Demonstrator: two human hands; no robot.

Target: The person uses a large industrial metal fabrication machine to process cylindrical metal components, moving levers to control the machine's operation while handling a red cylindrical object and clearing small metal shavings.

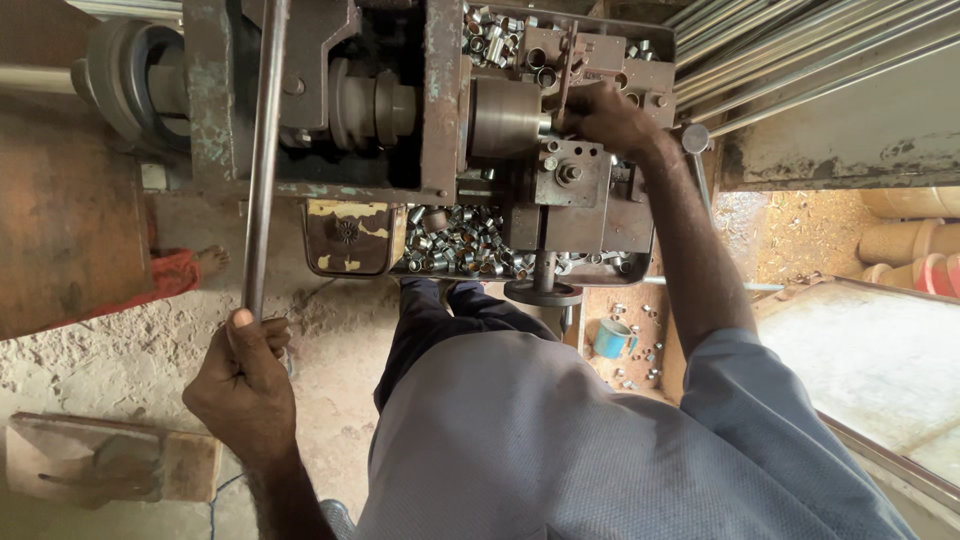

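Much of this scene is hard to read, since the head camera looks straight down past the person's own grey shirt (560, 440), which fills the lower middle and hides the legs and whatever stands directly below the machine. The worn metal machine (440, 100) runs across the top, and its upper part is cut off by the frame edge, as are the ends of the bright steel bars (800, 60) stacked at the upper right. What the fingertips of the right hand (605, 115) do is not clear: the hand is pressed against the machine's upper right part, just beside the round chuck (505, 118), and the fingers curl in out of sight, so I cannot tell whether they pinch a part or only rest there. A tray (635, 268) under the chuck holds a heap of small metal sleeves (450, 240); single pieces blur together. More sleeves lie in a second heap (490, 35) at the machine's top edge.

The left hand (245, 385) is closed in a full fist around the lower end of a long grey lever rod (262, 150), thumb on top. The rod rises from that fist along the machine's left side and leaves the frame at the top. The two hands are well apart, the right on the machine's far right, the left low by the sandy floor (120, 360). A wooden block (110, 460) lies near the left wrist, and a blue cup (612, 338) sits on the floor beneath the right forearm.
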